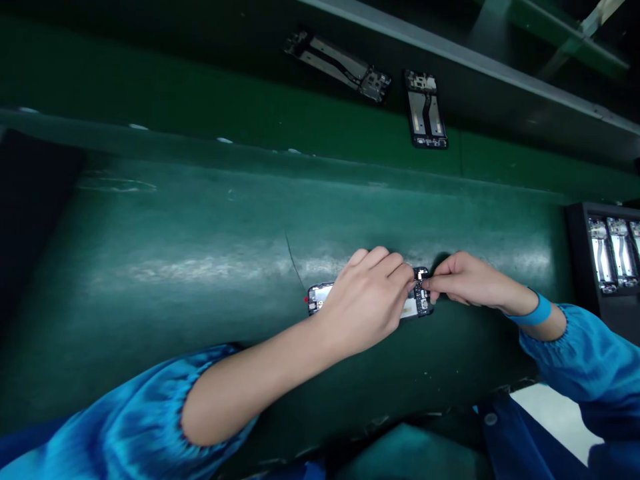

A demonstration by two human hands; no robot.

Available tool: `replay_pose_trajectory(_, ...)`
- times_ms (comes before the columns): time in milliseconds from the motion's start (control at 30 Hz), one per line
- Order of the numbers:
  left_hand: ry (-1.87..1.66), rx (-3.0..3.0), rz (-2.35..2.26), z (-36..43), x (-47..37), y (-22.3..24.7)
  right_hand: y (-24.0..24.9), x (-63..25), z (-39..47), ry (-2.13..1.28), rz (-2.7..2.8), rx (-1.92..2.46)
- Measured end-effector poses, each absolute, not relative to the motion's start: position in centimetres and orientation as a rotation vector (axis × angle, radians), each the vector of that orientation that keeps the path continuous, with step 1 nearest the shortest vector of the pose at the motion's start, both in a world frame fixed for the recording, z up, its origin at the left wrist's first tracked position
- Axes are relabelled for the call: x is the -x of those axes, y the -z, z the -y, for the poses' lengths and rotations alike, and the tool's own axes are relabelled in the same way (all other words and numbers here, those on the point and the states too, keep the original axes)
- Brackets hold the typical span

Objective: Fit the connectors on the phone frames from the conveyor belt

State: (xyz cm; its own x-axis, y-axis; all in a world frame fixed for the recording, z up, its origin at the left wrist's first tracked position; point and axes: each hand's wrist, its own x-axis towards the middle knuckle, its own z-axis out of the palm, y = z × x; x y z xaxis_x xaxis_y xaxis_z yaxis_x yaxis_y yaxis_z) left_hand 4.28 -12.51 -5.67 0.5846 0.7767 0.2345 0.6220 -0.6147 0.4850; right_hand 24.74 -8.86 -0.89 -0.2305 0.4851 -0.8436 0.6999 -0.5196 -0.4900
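Observation:
An opened smartphone (410, 308) lies flat on the green table mat, its inner boards facing up. My left hand (367, 297) lies across its middle, fingers curled over it and hiding much of it. At the phone's right end my right hand (465, 280) is closed, thumb and forefinger pinched at the circuit board. Whatever is between those fingertips is too small to make out. From near the phone's left end a thin black wire (291, 253) runs up across the mat. A small red spot (307, 300) shows at that same end.
Two more opened phones, one slanted (337, 65) and one nearly upright (426, 110), lie on the green ledge at the back. A black tray (580, 250) with several opened phones stands at the right. A dark object (35, 200) is at the left edge.

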Motion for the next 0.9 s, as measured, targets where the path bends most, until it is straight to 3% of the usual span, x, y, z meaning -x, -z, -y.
replay_pose_trajectory(200, -0.603, -2.464, -1.129, 12.5, -4.3, 5.8, 1.6, -25.0, 9.0, 1.849, -1.509, -1.803)
replay_pose_trajectory(400, -0.611, -2.414, -1.199, 12.3, -4.2, 5.9, 2.0, -24.5, 8.6, 1.606, -1.797, -1.787)
replay_pose_trajectory(900, -0.431, -2.408, -1.121, 11.0, -4.1, 6.0, 2.9, -25.3, 7.2, 1.718, -1.857, -1.576)
